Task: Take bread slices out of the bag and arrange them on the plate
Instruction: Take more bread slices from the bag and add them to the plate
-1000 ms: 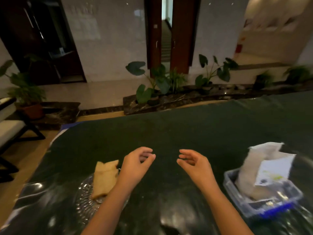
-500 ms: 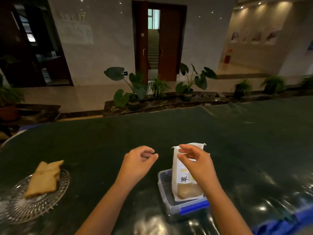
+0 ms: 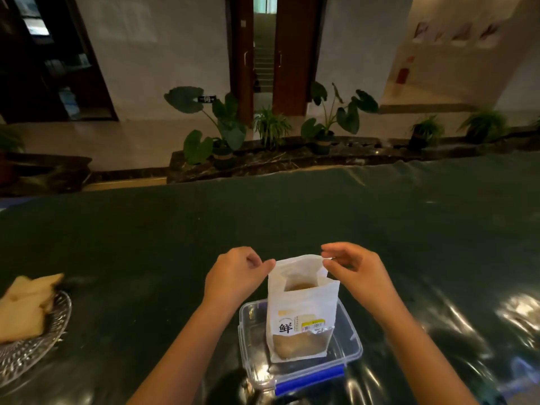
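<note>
A white paper bread bag (image 3: 302, 308) stands upright in a clear plastic box (image 3: 349, 350) with a blue clip, near the table's front edge. Its mouth is open and brown bread shows inside and through the bottom window. My left hand (image 3: 233, 273) pinches the bag's top left corner. The top right corner is pinched by my right hand (image 3: 355, 268). At the far left, a cut-glass plate (image 3: 32, 350) holds two bread slices (image 3: 24, 305) lying overlapped.
The table (image 3: 292, 217) has a dark green, glossy cover with wrinkles and glare at the right. Beyond its far edge stand potted plants (image 3: 222, 127) on a stone ledge, then a wall and a wooden doorway.
The view swung right, so the plate slid to the far left and the bag came to the centre. Both hands reached the bag's top corners and pinched them, and its mouth is now spread.
</note>
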`<action>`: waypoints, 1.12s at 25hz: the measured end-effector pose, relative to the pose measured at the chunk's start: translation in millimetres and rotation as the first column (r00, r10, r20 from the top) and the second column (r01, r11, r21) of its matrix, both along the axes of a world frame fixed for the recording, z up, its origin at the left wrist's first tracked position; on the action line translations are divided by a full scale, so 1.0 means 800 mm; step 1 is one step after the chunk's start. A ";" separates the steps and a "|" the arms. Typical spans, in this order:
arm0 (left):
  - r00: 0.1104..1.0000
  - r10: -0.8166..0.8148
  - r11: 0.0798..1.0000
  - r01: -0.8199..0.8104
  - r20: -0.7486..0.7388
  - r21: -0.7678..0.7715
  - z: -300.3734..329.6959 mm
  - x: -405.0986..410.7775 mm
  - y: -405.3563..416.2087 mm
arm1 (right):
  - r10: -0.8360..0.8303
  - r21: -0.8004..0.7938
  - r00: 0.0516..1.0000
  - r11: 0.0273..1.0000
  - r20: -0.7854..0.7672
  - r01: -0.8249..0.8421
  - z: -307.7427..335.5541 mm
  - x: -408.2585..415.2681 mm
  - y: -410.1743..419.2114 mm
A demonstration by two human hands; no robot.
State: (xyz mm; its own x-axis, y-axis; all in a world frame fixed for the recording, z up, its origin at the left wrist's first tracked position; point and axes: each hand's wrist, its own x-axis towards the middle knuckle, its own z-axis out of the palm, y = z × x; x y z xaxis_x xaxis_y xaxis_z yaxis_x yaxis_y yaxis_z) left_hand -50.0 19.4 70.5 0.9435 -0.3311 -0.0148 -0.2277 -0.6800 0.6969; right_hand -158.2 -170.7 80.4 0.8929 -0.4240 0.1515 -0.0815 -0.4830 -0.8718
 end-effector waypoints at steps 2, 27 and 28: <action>1.000 0.010 0.992 -0.013 0.029 0.128 -0.015 0.002 -0.017 | 0.080 -0.034 0.996 0.996 -0.044 -0.082 -0.009 0.019 -0.013; 0.875 0.399 0.907 -0.421 -0.275 -0.024 -0.060 -0.038 -0.046 | 0.640 -0.587 0.618 0.305 -0.456 -0.750 -0.054 0.073 -0.148; 0.877 0.399 0.908 -0.419 -0.267 -0.018 -0.059 -0.039 -0.047 | 0.616 -0.595 0.616 0.280 -0.491 -0.754 -0.052 0.074 -0.142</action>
